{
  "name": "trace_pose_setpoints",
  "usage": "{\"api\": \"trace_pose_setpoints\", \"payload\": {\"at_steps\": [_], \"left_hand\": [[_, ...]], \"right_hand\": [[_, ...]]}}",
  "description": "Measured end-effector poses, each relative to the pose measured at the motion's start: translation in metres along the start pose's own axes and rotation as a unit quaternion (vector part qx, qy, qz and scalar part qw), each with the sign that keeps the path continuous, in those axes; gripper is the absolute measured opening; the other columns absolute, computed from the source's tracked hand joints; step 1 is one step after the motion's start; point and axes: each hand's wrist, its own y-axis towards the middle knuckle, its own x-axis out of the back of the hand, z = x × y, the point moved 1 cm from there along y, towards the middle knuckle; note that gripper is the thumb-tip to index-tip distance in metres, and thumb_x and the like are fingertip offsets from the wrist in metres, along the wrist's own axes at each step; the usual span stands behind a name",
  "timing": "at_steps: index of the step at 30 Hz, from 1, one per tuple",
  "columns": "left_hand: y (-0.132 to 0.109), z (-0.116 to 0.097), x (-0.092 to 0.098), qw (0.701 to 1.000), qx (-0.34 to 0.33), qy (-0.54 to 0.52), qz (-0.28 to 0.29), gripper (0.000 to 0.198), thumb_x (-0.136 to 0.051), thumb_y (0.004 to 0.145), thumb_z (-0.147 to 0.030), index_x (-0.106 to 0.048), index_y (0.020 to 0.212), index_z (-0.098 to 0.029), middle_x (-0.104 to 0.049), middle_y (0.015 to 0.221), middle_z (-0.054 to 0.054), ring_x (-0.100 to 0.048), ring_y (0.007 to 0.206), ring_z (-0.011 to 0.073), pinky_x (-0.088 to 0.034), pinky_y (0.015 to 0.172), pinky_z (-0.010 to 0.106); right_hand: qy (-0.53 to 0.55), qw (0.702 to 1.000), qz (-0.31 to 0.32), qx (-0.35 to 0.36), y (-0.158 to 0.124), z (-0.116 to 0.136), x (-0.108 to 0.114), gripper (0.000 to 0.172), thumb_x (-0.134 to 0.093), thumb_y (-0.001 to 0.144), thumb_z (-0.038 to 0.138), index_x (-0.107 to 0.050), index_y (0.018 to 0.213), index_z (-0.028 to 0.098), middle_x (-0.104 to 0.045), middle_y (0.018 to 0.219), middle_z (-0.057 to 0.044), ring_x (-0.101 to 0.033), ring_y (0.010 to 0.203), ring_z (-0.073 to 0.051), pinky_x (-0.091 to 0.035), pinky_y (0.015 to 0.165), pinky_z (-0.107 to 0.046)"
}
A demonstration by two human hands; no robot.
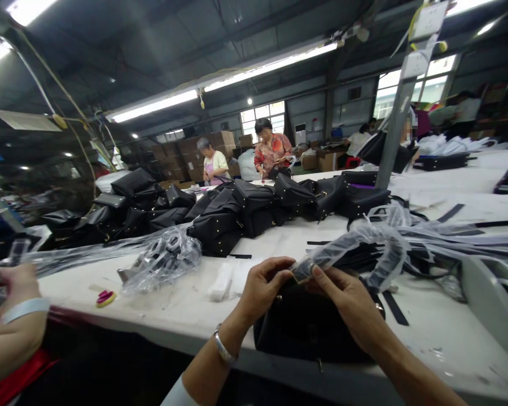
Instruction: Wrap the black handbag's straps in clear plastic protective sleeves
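My left hand [260,288] pinches the end of a strap wrapped in clear plastic [355,235], with a small metal-looking fitting at that end. My right hand [350,296] grips the same end from the other side, thumb on top. From there the strap loops up and away to the right. Beneath both hands a black bag [311,332] rests at the table's near edge, partly covered by them. Whether the strap end is joined to the bag cannot be made out.
Black bags [254,203] are heaped along the white table [173,316]. Plastic-wrapped pieces [165,259], a yellow-and-pink tape roll [105,298] and loose straps [452,242] lie around. A grey tape dispenser-like stand [486,304] is at right. A co-worker's arm [21,316] reaches in at left.
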Motion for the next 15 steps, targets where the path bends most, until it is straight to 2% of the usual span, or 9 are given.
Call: {"api": "trace_pose_setpoints", "payload": {"at_steps": [2, 5, 7, 10, 13, 15], "left_hand": [[0.002, -0.002, 0.008, 0.999, -0.024, 0.026, -0.007, 0.024, -0.069, 0.091, -0.033, -0.076, 0.107, -0.017, -0.078, 0.107, 0.009, -0.073, 0.099, 0.0239, -0.059, 0.091, 0.034], [0.006, -0.004, 0.017, 0.993, -0.093, 0.076, -0.006, 0.016, -0.067, 0.092, -0.025, -0.078, 0.102, -0.02, -0.079, 0.1, 0.006, -0.075, 0.093, 0.0215, -0.06, 0.088, 0.032], [0.01, -0.003, 0.019, 0.983, -0.148, 0.107, 0.003, 0.015, -0.065, 0.093, -0.022, -0.079, 0.1, -0.02, -0.08, 0.096, 0.006, -0.076, 0.088, 0.0205, -0.061, 0.084, 0.031], [0.013, 0.001, 0.02, 0.97, -0.209, 0.124, 0.03, 0.016, -0.062, 0.096, -0.021, -0.077, 0.1, -0.019, -0.079, 0.096, 0.006, -0.075, 0.087, 0.0192, -0.061, 0.081, 0.029], [0.014, 0.007, 0.02, 0.962, -0.233, 0.123, 0.067, 0.015, -0.062, 0.095, -0.018, -0.075, 0.103, -0.018, -0.078, 0.101, 0.007, -0.074, 0.09, 0.018, -0.059, 0.081, 0.027], [0.014, 0.008, 0.023, 0.958, -0.239, 0.14, 0.07, 0.013, -0.063, 0.094, -0.016, -0.073, 0.102, -0.018, -0.077, 0.1, 0.007, -0.074, 0.089, 0.0178, -0.058, 0.081, 0.026]], "right_hand": [[0.036, 0.999, 0.002, -0.009, 0.0, -0.001, -0.004, 0.045, -0.067, 0.087, 0.06, -0.078, 0.102, 0.019, -0.079, 0.099, -0.008, -0.073, 0.092, -0.029, -0.054, 0.095, -0.042], [0.056, 0.998, -0.011, -0.011, -0.001, -0.002, -0.009, 0.043, -0.067, 0.086, 0.059, -0.077, 0.1, 0.02, -0.078, 0.099, -0.008, -0.074, 0.092, -0.03, -0.054, 0.095, -0.045], [0.03, 0.999, -0.022, -0.005, -0.002, -0.004, -0.014, 0.041, -0.071, 0.083, 0.059, -0.075, 0.096, 0.021, -0.078, 0.1, -0.008, -0.074, 0.093, -0.031, -0.055, 0.094, -0.046], [-0.022, 1.0, -0.005, 0.003, -0.005, -0.006, -0.024, 0.039, -0.08, 0.075, 0.054, -0.074, 0.095, 0.021, -0.078, 0.099, -0.009, -0.072, 0.099, -0.035, -0.056, 0.095, -0.046], [-0.033, 0.999, -0.007, 0.008, -0.007, -0.009, -0.035, 0.039, -0.081, 0.075, 0.046, -0.073, 0.103, 0.02, -0.078, 0.104, -0.01, -0.071, 0.106, -0.035, -0.054, 0.099, -0.047], [-0.01, 0.999, -0.028, 0.015, -0.008, -0.01, -0.04, 0.047, -0.081, 0.077, 0.044, -0.068, 0.115, 0.02, -0.076, 0.113, -0.009, -0.069, 0.111, -0.034, -0.053, 0.101, -0.047]]}}
